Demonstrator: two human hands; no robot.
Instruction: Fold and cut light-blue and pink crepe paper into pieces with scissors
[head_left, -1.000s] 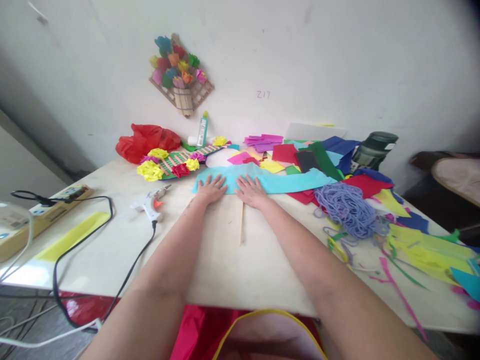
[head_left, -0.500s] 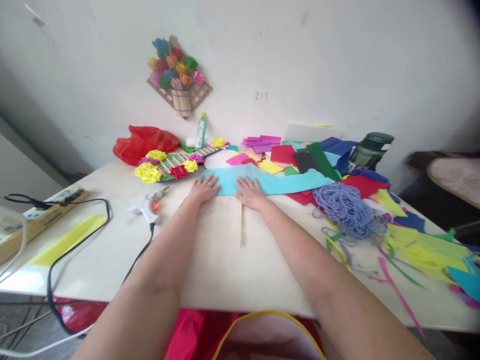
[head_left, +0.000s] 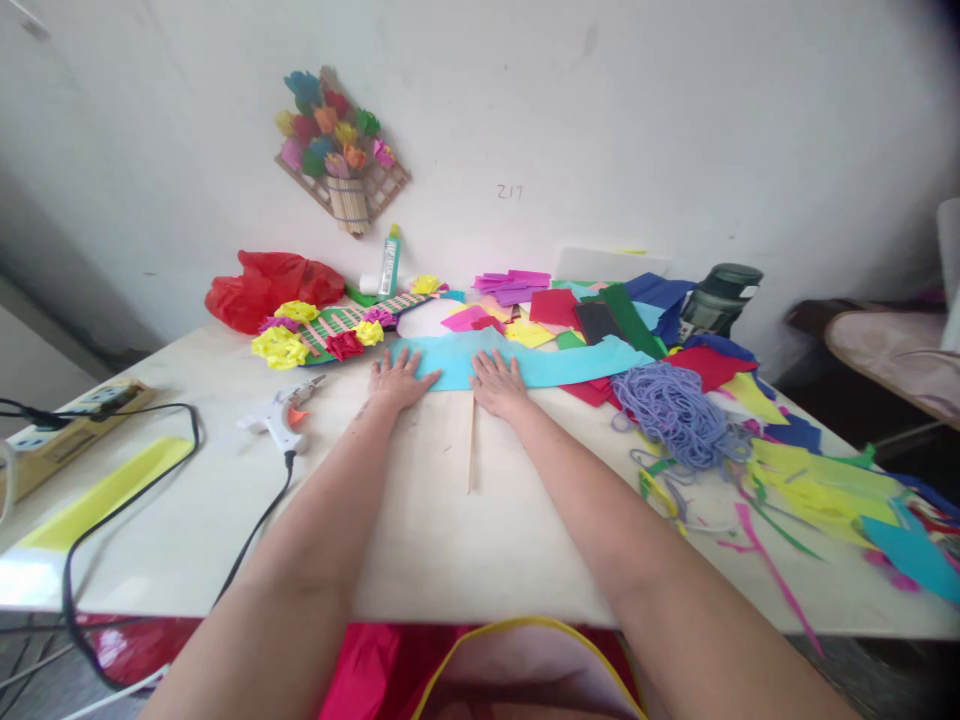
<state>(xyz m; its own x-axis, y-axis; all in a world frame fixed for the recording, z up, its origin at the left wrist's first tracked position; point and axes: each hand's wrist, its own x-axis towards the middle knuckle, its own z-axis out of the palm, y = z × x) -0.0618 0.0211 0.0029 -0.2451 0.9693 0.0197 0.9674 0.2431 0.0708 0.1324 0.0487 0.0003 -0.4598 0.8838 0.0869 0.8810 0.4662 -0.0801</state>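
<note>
Two hands lie flat on the sky-blue paper strip (head_left: 570, 365) at the far middle of the table (head_left: 450, 540): our left hand (head_left: 395, 380) and right hand (head_left: 496, 384), fingers spread, gripping nothing. A thin wooden stick (head_left: 471, 450) has its top end hidden under the strip. Lilac yarn (head_left: 675, 405) lies tangled to the right. We read "217" in the wall writing (head_left: 509, 191); the glue bottle (head_left: 389, 262) label is illegible.

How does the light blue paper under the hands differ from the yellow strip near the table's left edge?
The light blue paper runs side to side at the far middle of the table; the yellow strip slants beside the power strip. The left hand and right hand lie flat on the light blue paper; no hand touches the yellow strip. Both are long, flat and lie on the table.
</note>
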